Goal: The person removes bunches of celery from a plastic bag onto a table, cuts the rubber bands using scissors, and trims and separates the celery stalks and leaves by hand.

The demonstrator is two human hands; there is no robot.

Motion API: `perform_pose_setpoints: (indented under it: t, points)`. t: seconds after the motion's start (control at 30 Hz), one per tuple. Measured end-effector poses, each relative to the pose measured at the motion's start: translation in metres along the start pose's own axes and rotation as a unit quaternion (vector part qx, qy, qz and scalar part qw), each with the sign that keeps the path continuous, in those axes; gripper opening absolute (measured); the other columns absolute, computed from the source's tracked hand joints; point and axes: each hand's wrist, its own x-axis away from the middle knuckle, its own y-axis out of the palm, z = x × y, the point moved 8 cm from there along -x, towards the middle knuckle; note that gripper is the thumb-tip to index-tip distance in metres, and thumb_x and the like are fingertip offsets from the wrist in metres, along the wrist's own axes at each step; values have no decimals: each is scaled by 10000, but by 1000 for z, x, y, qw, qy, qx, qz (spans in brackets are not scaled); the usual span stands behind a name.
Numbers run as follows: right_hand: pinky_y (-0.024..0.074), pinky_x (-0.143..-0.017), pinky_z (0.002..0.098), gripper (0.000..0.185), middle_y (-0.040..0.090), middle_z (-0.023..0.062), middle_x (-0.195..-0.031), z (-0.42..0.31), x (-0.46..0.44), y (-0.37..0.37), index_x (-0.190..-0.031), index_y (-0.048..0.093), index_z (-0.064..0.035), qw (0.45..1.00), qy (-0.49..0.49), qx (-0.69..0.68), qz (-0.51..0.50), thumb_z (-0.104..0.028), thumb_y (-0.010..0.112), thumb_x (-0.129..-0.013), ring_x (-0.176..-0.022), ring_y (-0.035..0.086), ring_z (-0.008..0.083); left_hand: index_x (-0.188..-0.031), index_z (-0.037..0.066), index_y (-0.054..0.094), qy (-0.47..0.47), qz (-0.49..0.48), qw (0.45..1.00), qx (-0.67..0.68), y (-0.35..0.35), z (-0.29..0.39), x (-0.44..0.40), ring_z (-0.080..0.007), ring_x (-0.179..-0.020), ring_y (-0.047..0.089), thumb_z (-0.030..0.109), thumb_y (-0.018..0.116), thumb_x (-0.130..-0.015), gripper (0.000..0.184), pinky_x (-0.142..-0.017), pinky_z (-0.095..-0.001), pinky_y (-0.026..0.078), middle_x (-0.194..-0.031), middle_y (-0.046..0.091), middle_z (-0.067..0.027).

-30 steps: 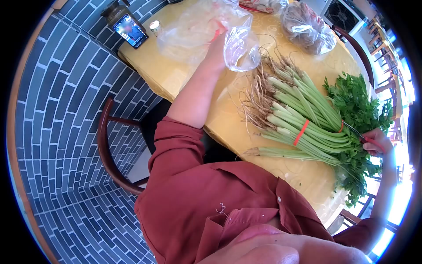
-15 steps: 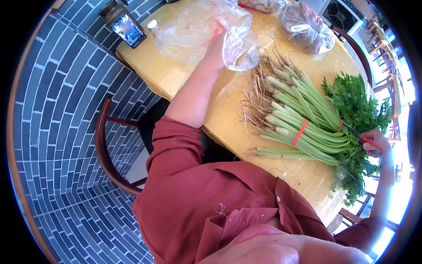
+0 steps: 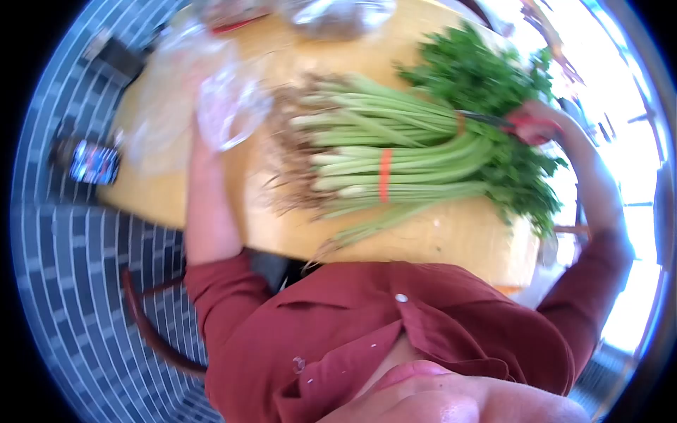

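Note:
Bunches of celery [image 3: 416, 169] lie across the table, brown roots [image 3: 293, 151] to the left and green leaves [image 3: 465, 67] to the right. A red band [image 3: 385, 175] wraps the nearer bunch. My right hand [image 3: 536, 116] is closed on red-handled scissors [image 3: 486, 120]. Their dark blades point left, reaching the band [image 3: 461, 125] round the farther bunch; whether they touch it cannot be told. At the upper left, my left hand [image 3: 195, 83] is at a clear plastic bag [image 3: 229, 106], its fingers smeared and partly hidden by the film.
The yellow-covered table [image 3: 275, 236] ends close to my body. Filled plastic bags [image 3: 338, 15] stand at its far side. A lit phone [image 3: 94, 163] is at the left edge, near a brick wall [image 3: 56, 261]. A wooden chair [image 3: 151, 328] stands at the lower left.
The view has turned, so the table and celery appear farther left and more level. My left hand stays at the plastic bag. The right hand still holds the scissors by the farther band.

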Motion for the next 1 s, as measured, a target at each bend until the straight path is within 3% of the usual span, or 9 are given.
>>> perform_pose_setpoints:
  t: [0.03, 0.07, 0.1, 0.2, 0.37, 0.47, 0.87, 1.0]
  points:
    - [342, -352, 220, 461, 493, -18, -539, 9, -1, 4, -1109, 610, -45, 986, -68, -142, -63, -251, 634, -698, -415, 458, 61, -1140, 58, 531, 81, 25, 977, -197, -6, 19, -4, -258, -961, 570, 112, 556, -843, 303, -884, -378, 458, -1055, 583, -115]
    - [335, -349, 207, 495, 493, -21, -549, 12, -2, 3, -1114, 601, -23, 977, -105, -171, -78, -321, 659, -723, -416, 455, 52, -1114, 55, 551, 15, -17, 999, -40, -2, 12, -12, -275, -937, 573, 102, 595, -806, 315, -864, -384, 457, -1009, 596, -121]
    - [329, -345, 194, 546, 494, -24, -559, 5, -1, 4, -1119, 592, 0, 964, -151, -196, -95, -390, 685, -748, -417, 452, 43, -1094, 51, 562, 27, -14, 999, -40, -8, 28, -20, -285, -919, 573, 107, 611, -791, 312, -844, -391, 456, -985, 600, -124]
    - [322, -341, 187, 561, 495, -22, -575, -5, 3, 7, -1123, 586, 11, 964, -146, -203, -96, -423, 681, -780, -416, 448, 39, -1038, 40, 589, 50, -7, 996, -70, -24, 52, -28, -309, -873, 571, 120, 642, -766, 288, -793, -408, 455, -927, 607, -131]
    - [319, -343, 192, 512, 493, -15, -579, -1, -2, 9, -1141, 576, 8, 957, -159, -214, -112, -354, 676, -793, -414, 440, 46, -1003, 26, 601, 58, -13, 994, -90, -30, 67, -35, -315, -862, 572, 131, 639, -782, 248, -786, -415, 455, -919, 606, -137]
    - [325, -349, 197, 511, 494, -16, -582, -3, -1, 8, -1151, 571, 7, 961, -152, -204, -111, -345, 672, -796, -418, 442, 48, -996, 21, 606, 3, 6, 1000, -15, -25, 49, -30, -315, -876, 575, 137, 640, -784, 244, -794, -417, 457, -915, 611, -137]
    - [337, -371, 200, 503, 493, -29, -556, -10, 5, 9, -1120, 604, -5, 976, -141, -151, -73, -365, 699, -780, -421, 448, 48, -1039, 24, 597, 40, 2, 999, -16, -21, 50, -28, -290, -897, 581, 99, 619, -798, 253, -811, -381, 464, -949, 612, -133]
    - [336, -373, 201, 479, 485, -35, -539, -7, 5, 10, -1118, 606, -12, 975, -142, -160, -58, -348, 691, -787, -417, 446, 46, -1072, 30, 600, -15, -32, 999, 2, -18, 44, -29, -341, -984, 551, 111, 643, -775, 311, -891, -435, 424, -1040, 604, -156]
